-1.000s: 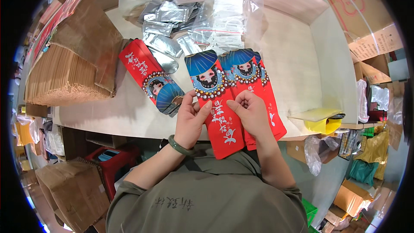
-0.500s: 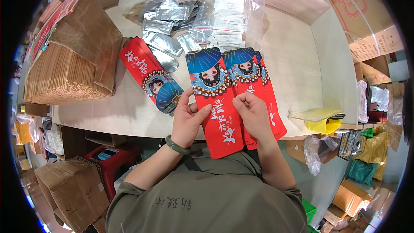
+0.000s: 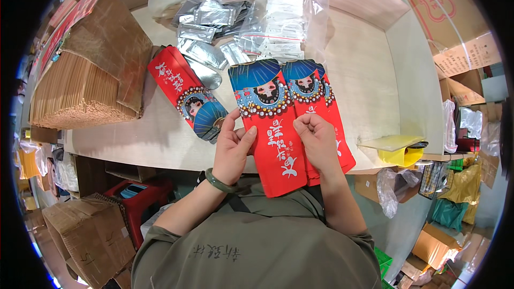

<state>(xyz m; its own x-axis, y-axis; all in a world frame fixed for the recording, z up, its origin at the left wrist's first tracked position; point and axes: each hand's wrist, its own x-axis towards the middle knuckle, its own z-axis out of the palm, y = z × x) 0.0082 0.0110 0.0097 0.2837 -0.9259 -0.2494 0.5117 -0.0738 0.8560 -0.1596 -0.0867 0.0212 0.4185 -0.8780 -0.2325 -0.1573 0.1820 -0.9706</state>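
Observation:
A long red envelope [image 3: 278, 142], printed with a blue-hatted opera figure, lies slightly tilted in front of me. My left hand [image 3: 233, 144] grips it at its left edge, thumb on top and fingers underneath. At its right edge, my right hand [image 3: 317, 138] is closed in a pinch, thumb against curled forefinger; whatever sits between those fingertips is hidden. Under that hand a fanned stack of matching envelopes [image 3: 331, 109] reaches over the table's front edge. Farther left, another stack of the same red envelopes [image 3: 184, 91] lies slanted, turned the other way up.
Silver foil packets [image 3: 206, 37] are heaped at the back, beside a clear plastic bag [image 3: 286, 16] of white packets. An open carton [image 3: 85, 80] packed with brown card edges stands at the left. A yellow holder [image 3: 401, 152] sits at the table's right front edge.
The front envelope has shifted slightly right, its face now more to the right beside the stack. My left thumb lies nearer its edge, and my right hand has moved a little right.

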